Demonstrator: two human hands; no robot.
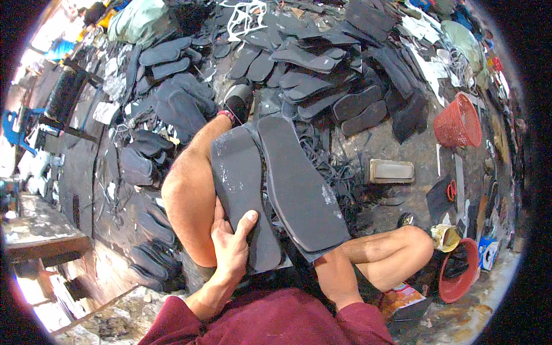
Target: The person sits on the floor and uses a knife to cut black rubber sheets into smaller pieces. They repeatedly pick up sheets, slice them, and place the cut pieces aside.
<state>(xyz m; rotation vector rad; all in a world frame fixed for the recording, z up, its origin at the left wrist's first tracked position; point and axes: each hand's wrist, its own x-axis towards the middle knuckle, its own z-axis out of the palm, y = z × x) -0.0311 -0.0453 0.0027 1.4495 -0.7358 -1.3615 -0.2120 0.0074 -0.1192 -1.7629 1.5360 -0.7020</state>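
My left hand is closed on the near half of a dark grey foam shoe sole, its thumb lying on top and its fingers reaching along and under the left edge. White dusty smears mark that sole. Beside it, on the right, lies a second foam sole with a raised rim line and a pale scuff near its right edge. At this sole's near end is my right hand, gripping it from beneath; the fingers are hidden under the sole. Both soles slant away from me above my lap, between my bent legs.
Heaps of dark soles cover the floor ahead, with more stacks on the left. At right are a pale rectangular block, a red mesh basket, red-handled scissors and a red basin. Dark strips lie tangled beyond the soles.
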